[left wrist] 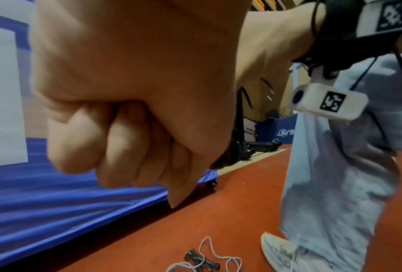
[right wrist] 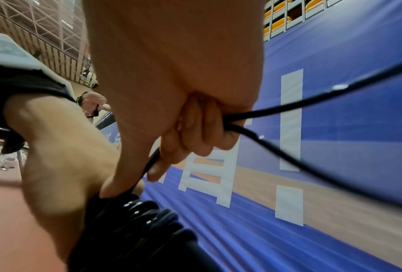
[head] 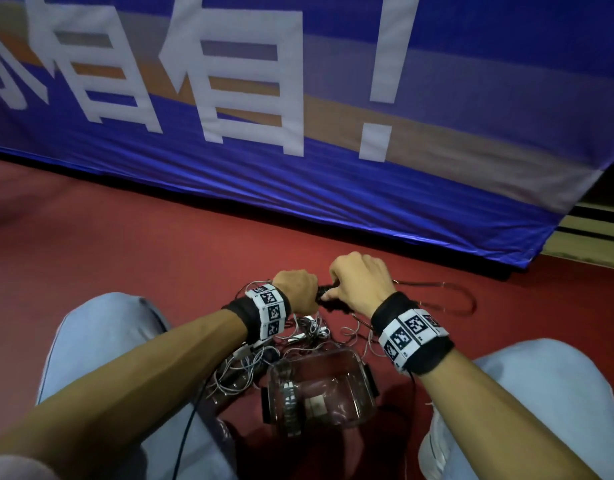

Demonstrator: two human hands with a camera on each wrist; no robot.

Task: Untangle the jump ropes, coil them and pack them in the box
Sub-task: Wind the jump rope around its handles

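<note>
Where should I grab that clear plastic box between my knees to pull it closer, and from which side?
Take the clear box by a bare stretch of its rim, coming from above on its near side. It stands open with the mouth up, and the tangle of pale ropes crowds its far and left sides, so the side towards you looks freest.

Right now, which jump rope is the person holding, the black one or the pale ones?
The black jump rope: both the right hand and the left hand grip it. The pale jump ropes lie tangled on the red floor, untouched.

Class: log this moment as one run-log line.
left hand: grips black handle | right hand: winding black rope | box: no ropes inside
</note>
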